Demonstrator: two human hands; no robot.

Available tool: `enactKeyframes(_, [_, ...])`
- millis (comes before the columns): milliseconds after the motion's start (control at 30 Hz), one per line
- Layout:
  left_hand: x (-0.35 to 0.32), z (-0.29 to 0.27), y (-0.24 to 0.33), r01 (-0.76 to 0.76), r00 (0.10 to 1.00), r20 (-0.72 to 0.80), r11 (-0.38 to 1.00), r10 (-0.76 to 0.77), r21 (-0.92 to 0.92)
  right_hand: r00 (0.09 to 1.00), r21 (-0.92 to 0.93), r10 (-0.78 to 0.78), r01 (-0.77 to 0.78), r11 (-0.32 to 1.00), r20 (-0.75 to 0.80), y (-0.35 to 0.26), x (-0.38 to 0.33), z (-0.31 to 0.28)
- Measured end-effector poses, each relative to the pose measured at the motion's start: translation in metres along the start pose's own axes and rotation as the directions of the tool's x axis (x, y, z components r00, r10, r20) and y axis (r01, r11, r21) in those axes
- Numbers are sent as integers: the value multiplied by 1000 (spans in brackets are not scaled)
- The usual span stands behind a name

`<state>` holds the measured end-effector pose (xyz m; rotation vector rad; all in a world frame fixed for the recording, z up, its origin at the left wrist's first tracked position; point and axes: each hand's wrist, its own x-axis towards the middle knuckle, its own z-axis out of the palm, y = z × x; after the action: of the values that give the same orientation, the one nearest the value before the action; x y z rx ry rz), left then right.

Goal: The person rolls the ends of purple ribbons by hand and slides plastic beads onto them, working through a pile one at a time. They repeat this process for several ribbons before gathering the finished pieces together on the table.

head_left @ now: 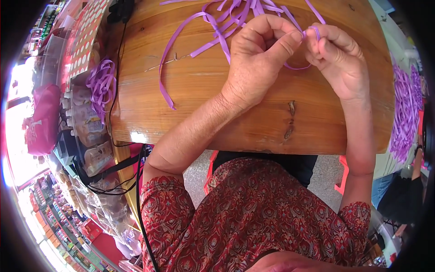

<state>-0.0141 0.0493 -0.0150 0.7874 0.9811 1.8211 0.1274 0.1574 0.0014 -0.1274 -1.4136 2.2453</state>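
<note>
Over the far right part of the wooden table point(195, 122), my two hands meet at a narrow purple ribbon point(297, 67). My left hand point(258, 59) pinches it between thumb and forefinger. A loop of the same ribbon passes around a finger of my right hand point(337, 56), whose fingers are curled closed on it. More purple ribbon strips point(219, 34) lie loose and tangled at the far edge, one curving down to the left of my left hand. A thin metal wire-like tool point(175, 58) rests on the wood beside them.
A bundle of purple ribbons point(102, 84) hangs at the table's left, near a polka-dot box point(86, 52) and clear plastic containers point(93, 118). A black cable point(118, 68) runs along the left edge. Many purple ribbons point(404, 115) hang at the right. Another person's dark clothing point(398, 197) shows there.
</note>
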Motion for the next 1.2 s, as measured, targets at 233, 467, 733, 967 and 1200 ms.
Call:
enactKeyframes(233, [-3, 0, -3, -291, 956, -14, 953, 293, 87, 995, -364, -90, 70, 929, -39, 4, -1, 17])
enactKeyframes(467, [-6, -2, -7, -216, 974, -21, 951, 226, 220, 906, -411, -414, 344, 844, -92, -8, 21, 34])
enactKeyframes(733, [-6, 5, 1, -17, 997, -74, 974, 35, 226, 896, -973, -440, 155, 173, 64, -15, -5, 48])
enactKeyframes(967, [-6, 2, 5, 21, 999, -38, 1000, -21, -4, 958, -576, -113, -62, 815, -264, -13, -2, 40])
enactKeyframes(1200, [-8, 13, 15, 94, 992, -79, 995, -95, -18, 976, -439, 33, -127, 889, -215, -18, -4, 40])
